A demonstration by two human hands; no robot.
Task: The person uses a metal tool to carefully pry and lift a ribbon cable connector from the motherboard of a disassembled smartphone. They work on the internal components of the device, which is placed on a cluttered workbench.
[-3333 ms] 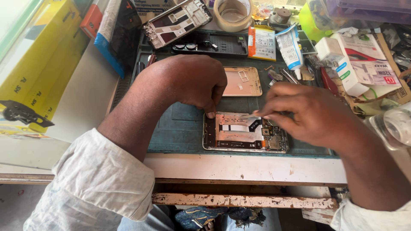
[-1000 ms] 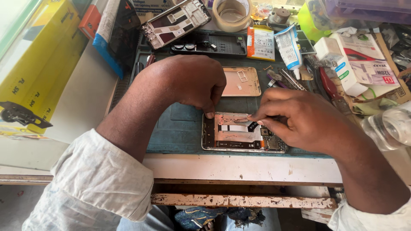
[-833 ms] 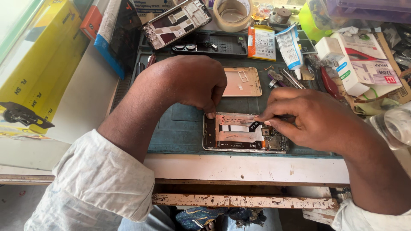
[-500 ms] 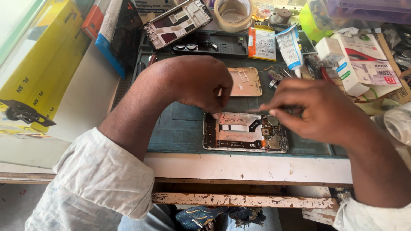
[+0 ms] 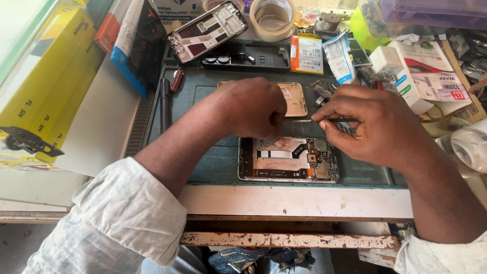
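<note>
On the dark green mat [image 5: 213, 162] at the bench's near edge lies an opened phone [image 5: 289, 161], back cover off, showing a pale metal shield, a black flex ribbon, small chips and a camera module at its right end. The left hand [image 5: 248, 109] rests just above the phone, its fingers curled down, fingertips pressing the phone's upper edge. The right hand [image 5: 375, 124], just above the phone's right end, pinches thin metal tweezers [image 5: 317, 121] between thumb and forefinger. A gold back cover [image 5: 294, 99] lies behind the phone.
</note>
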